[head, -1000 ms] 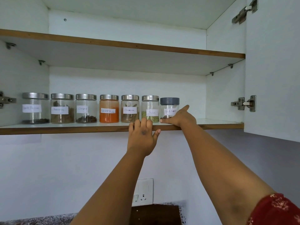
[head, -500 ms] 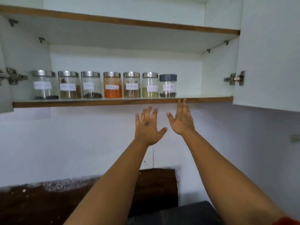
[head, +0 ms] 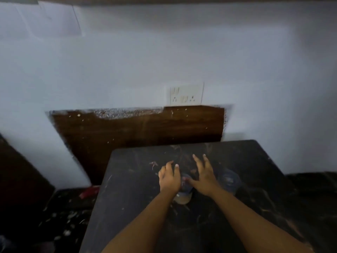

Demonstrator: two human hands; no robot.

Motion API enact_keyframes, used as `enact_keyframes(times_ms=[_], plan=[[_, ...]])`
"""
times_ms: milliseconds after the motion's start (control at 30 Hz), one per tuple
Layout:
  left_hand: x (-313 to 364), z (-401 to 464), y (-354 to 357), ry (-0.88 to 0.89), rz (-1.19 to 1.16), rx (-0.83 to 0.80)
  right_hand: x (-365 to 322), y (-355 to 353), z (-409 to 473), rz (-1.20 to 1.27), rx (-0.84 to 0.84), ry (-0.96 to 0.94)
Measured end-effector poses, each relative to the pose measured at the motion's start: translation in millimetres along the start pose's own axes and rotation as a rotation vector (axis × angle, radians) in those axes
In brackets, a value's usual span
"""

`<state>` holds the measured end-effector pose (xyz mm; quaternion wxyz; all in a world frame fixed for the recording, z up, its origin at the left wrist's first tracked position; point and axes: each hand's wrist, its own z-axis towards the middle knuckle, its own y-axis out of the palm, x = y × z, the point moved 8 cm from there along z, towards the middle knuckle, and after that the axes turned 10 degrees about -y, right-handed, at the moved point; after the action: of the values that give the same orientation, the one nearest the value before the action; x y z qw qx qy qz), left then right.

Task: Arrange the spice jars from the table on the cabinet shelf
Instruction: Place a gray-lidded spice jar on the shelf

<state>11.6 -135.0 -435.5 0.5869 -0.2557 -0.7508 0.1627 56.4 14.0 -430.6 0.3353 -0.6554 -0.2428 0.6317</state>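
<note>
both hands [head: 187,177] over desk [head: 127,189] middle, fingers spread, gripping nothing. spice jar [head: 183,195] beneath them, second jar [head: 230,180] just right. step: reaching for next jar; next: close fingers round it, lift.

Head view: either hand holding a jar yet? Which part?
Nothing is held. Left hand and right hand hover with fingers spread over a jar on the dark table; no grip yet. Second jar stands right of it.
</note>
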Motion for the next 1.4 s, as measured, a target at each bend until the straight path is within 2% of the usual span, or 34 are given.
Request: enact_keyframes(times_ms=[67,200,333,467,600,700,767,833,900,933,1000,1067,1133,1200,1267,1333,1400], plan=[[-25.7,-4.7,-1.4,-0.070,-0.056,-0.032,-2.7,31.3,-2.7,-0.070,-0.152,-0.010],[-43.6,-9.1,-9.6,-0.095,-0.074,-0.090,-1.9,71.2,-3.4,-0.232,-0.371,0.020],[-55.5,-9.9,-11.9,-0.096,-0.018,-0.169,-7.5,66.9,0.4,-0.263,-0.265,0.030],[-69.4,-16.5,-13.9,-0.129,-0.077,-0.162,-15.5,54.2,2.4,-0.173,-0.184,0.121],[-62.9,-26.2,-20.7,-0.042,-0.158,-0.161,-27.7,41.5,2.8,0.253,-0.070,0.319],[-42.1,-25.4,-27.7,0.040,-0.139,-0.172,-39.8,31.6,4.5,0.405,-0.039,0.376],[-31.9,-26.3,-27.0,-0.076,-0.356,-0.298,-49.6,27.6,4.9,0.602,-0.058,0.363],[-24.5,-34.1,-17.8,-0.242,-0.653,-0.520,-61.2,28.7,-0.9,0.925,-0.103,0.380],[-13.8,-43.6,-12.1,-0.318,-0.800,-0.669,-63.4,28.5,-4.8,1.105,-0.119,0.406],[-9.8,-43.7,-11.2,-0.313,-0.829,-0.683,-62.7,26.9,-5.0,1.119,-0.109,0.401],[-6.6,-36.2,-15.8,-0.297,-0.804,-0.555,-61.8,22.7,-7.2,1.118,-0.048,0.404],[-8.6,-25.3,-23.0,-0.280,-0.647,-0.342,-60.8,15.2,-10.6,1.079,0.049,0.432],[-0.1,-25.4,-24.7,-0.191,-0.435,-0.283,-59.7,11.1,-10.8,0.994,0.086,0.446],[6.4,-27.7,-21.0,-0.143,-0.357,-0.328,-66.7,5.1,-10.2,0.923,0.078,0.423],[8.0,-24.4,-26.2,-0.189,-0.535,-0.381,-79.1,-3.4,-11.3,0.973,0.087,0.383],[13.8,-25.7,-25.7,-0.242,-0.781,-0.559,-82.7,-9.8,-10.6,1.026,0.111,0.365],[23.7,-30.6,-29.5,-0.235,-0.890,-0.661,-87.6,-13.4,-12.2,1.073,0.119,0.337]])
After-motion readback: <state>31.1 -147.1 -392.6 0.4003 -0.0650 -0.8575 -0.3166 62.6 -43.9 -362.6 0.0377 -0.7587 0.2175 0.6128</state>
